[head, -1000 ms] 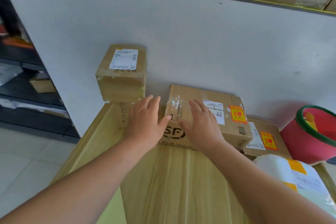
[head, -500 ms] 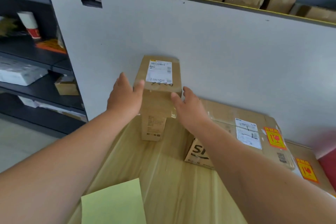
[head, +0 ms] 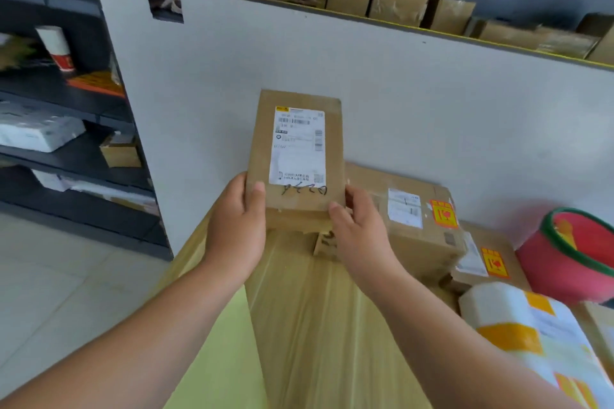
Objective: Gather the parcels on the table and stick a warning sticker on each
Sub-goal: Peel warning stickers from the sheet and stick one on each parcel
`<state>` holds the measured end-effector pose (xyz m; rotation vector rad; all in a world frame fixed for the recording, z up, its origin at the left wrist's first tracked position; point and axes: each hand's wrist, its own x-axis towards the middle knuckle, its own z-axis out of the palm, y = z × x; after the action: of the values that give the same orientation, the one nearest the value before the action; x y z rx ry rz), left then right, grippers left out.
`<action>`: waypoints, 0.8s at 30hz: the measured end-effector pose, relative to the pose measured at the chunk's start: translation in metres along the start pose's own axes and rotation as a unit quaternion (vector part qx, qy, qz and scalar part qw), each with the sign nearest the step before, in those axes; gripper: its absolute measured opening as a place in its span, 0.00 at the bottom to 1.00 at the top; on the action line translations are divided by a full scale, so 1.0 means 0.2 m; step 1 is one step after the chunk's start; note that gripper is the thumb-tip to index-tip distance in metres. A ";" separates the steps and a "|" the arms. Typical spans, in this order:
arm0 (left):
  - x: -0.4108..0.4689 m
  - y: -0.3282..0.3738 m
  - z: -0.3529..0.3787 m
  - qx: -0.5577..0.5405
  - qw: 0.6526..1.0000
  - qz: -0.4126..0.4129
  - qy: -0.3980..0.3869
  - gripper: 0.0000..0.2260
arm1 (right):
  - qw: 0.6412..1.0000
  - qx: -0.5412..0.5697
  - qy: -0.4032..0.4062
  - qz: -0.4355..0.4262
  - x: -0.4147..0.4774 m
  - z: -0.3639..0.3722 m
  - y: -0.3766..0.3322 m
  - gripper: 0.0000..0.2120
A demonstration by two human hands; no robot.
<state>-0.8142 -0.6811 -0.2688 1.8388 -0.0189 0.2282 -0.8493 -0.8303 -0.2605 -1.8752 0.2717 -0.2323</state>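
Half a second ago both hands were only closing on the small brown cardboard box with a white shipping label [head: 296,156]; now they have it tipped up, label side facing the camera, its near edge clear of the pale wooden table [head: 319,309]. The left hand [head: 236,229] is clamped on the box's lower left corner with the thumb lying over the front face, and the right hand [head: 357,226] grips the lower right corner the same way, so the box is pinched between the two hands. Whether its far edge touches anything behind it, I cannot tell.

Taking that held box as the landmark: just to its right and lower, the larger taped cardboard carton [head: 408,219] lies flat on the table and already carries an orange-and-yellow warning sticker [head: 443,214]. Further right of the box, a flatter cardboard parcel [head: 488,262] also shows one. Well to the right and nearer the camera lies a white plastic-wrapped parcel with yellow patches [head: 531,335], and a red fabric basket with a green rim [head: 571,252] stands beyond it. Below and left of the box, a pale green sheet [head: 226,352] lies at the table edge.

No warning sticker shows on the visible face of the held box, so it likely has to join the others on the table and be labelled next.
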 end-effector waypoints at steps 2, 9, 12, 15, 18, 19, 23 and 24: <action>-0.24 -0.01 0.00 0.003 1.000 0.002 -0.026 0.10 | 1.000 0.004 0.005 0.018 -0.24 -0.09 0.06 0.11; -1.01 -0.18 0.06 0.059 0.987 -0.080 -0.127 0.14 | 0.988 -0.059 -0.014 0.140 -0.98 -0.36 0.35 0.10; -1.24 -0.25 0.08 0.097 0.978 -0.110 -0.150 0.14 | 0.978 -0.091 -0.031 0.186 -1.20 -0.43 0.46 0.06; -1.41 -0.31 0.09 0.136 0.966 -0.139 -0.171 0.13 | 0.971 -0.128 -0.043 0.196 -1.34 -0.47 0.55 0.07; -1.52 -0.36 0.09 0.185 0.952 -0.157 -0.188 0.13 | 0.963 -0.166 -0.062 0.201 -1.43 -0.47 0.64 0.09; -1.55 -0.38 0.08 0.205 0.943 -0.165 -0.202 0.13 | 0.961 -0.174 -0.068 0.202 -1.45 -0.46 0.66 0.09; -1.59 -0.46 0.04 0.291 0.892 -0.200 -0.282 0.16 | 0.947 -0.222 -0.095 0.213 -1.51 -0.44 0.74 0.08; -1.60 -0.48 0.03 0.299 0.882 -0.207 -0.301 0.18 | 0.942 -0.233 -0.102 0.221 -1.51 -0.43 0.76 0.08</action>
<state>-1.1137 -0.6942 -0.4141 2.4038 0.0148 -0.7217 -1.1737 -0.8633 -0.3850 -2.2204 0.6359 0.3636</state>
